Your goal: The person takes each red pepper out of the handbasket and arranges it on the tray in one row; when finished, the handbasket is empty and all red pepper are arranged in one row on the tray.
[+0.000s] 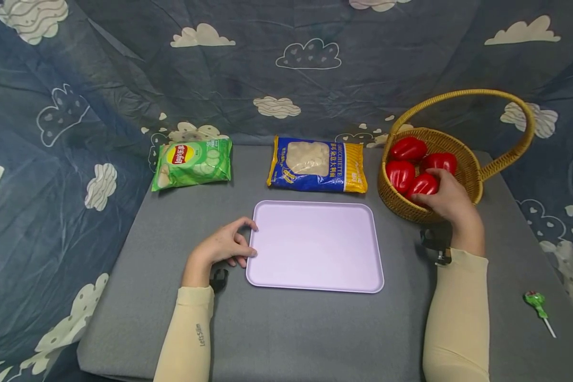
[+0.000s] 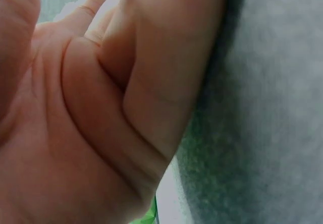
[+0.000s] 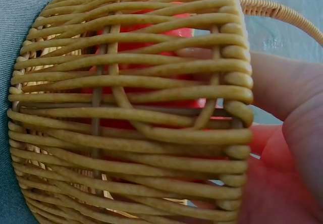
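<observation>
And there's the right hand [image 1: 451, 199], in over the near rim of the basket [image 1: 409, 210], fingers on one side and thumb on the other, grasping the front pepper [image 1: 422, 184]! That red, glossy piece sits inside the wicker, low among its neighbours, with three other peppers [image 1: 408, 148] crowded around the left and back of the bowl. The tall handle [image 1: 477, 92] arches above the lot, and through the slats, close up at the right wrist, red shows beside the fingers.

Over on the other flank, the left hand [image 1: 222, 245] has its thumb and forefinger tips touching the left rim of the tray [image 1: 315, 246], fingers relaxed and bent, nothing clenched. What a neat lilac tray, lying flat mid-worktop [image 1: 286, 339], bare across its face!

Along the back now: the green crisps [image 1: 196, 163] on the left, the blue-and-yellow pasta [image 1: 317, 164] just behind the tray, between crisps and basket. Way out right, well apart from everything, a green-wrapped lollipop [image 1: 536, 301] points its white stick towards the near edge. Behind it all hangs dark cloth [image 1: 124, 69] printed with pale clouds.
</observation>
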Action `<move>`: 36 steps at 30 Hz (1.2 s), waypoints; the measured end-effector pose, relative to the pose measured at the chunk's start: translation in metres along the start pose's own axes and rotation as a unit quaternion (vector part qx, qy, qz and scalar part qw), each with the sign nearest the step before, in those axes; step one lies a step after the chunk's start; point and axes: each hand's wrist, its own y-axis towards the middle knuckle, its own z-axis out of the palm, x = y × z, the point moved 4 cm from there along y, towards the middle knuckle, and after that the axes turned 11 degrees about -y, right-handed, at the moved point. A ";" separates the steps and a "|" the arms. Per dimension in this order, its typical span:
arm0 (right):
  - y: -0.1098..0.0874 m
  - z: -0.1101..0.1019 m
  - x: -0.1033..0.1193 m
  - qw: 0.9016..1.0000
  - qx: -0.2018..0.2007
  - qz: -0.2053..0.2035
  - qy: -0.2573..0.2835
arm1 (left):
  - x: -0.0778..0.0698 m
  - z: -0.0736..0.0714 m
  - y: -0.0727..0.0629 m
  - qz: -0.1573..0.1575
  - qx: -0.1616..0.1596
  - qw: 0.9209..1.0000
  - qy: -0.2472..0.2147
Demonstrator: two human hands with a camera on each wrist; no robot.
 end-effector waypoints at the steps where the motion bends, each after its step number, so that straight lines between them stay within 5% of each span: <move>1: 0.000 -0.001 0.000 1.000 -0.002 0.000 0.000 | 0.000 0.000 0.000 0.000 0.001 1.000 0.000; 16: -0.011 -0.016 -0.003 0.999 -0.019 0.027 0.022 | 0.003 0.001 -0.005 0.000 0.029 1.000 -0.010; 36: -0.048 -0.037 0.038 0.995 -0.044 -0.052 0.071 | 0.006 0.002 -0.005 0.013 0.040 0.999 -0.014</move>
